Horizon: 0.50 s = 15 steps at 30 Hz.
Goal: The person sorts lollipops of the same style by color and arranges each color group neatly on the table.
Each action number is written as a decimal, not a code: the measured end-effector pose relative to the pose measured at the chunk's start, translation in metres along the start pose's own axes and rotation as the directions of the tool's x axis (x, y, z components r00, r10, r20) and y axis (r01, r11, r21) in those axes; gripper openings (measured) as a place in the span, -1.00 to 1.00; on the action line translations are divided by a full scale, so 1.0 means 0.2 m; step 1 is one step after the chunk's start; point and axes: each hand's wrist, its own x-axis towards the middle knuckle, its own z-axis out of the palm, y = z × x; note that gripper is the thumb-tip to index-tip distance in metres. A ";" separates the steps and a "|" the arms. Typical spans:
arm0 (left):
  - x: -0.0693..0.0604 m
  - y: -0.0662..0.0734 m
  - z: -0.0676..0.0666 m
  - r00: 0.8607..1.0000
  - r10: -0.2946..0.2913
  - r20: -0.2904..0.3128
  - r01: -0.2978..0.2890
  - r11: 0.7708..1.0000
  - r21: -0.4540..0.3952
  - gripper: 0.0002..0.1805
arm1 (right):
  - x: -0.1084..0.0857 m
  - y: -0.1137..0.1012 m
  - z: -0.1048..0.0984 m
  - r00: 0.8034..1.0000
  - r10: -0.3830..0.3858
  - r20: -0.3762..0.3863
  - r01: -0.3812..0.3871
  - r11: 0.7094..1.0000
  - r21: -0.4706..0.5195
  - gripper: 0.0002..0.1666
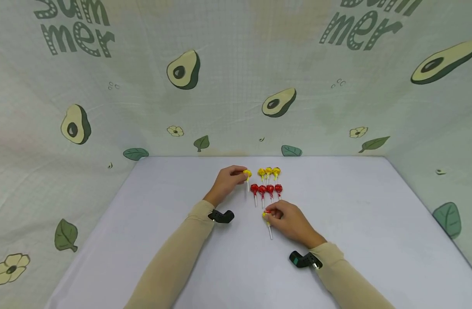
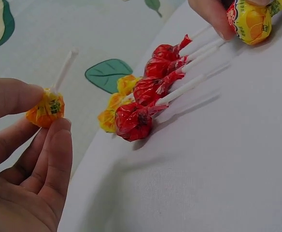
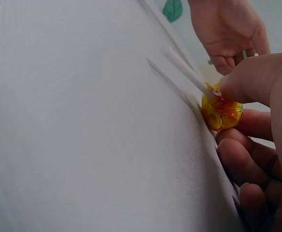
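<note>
Between thumb and fingers, my left hand pinches the wrapped head of a yellow lollipop, its white stick pointing away from the palm. This lollipop is just left of three yellow lollipops lying side by side at the back. In front of those lies a row of several red lollipops, sticks toward me. Nearer to me, my right hand pinches another yellow lollipop by its head, close to the tabletop. Part of that head is hidden by the fingers in the head view.
A white-covered table lies under both hands. Behind it hangs a pale cloth printed with avocados, leaves and lettering. A black strap-like device is on the left wrist, and a similar black device on the right.
</note>
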 end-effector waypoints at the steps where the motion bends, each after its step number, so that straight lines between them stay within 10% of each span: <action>1: 0.01 0.00 0.00 1.000 -0.002 0.003 0.002 1.000 -0.001 -0.65 | 0.00 0.00 0.00 1.000 -0.004 -0.001 0.004 1.000 0.002 -0.81; 15: 0.14 -0.03 0.05 0.998 -0.067 -0.005 0.067 0.998 -0.006 -0.65 | 0.00 0.01 0.01 1.000 -0.015 -0.017 0.015 1.000 -0.006 -0.81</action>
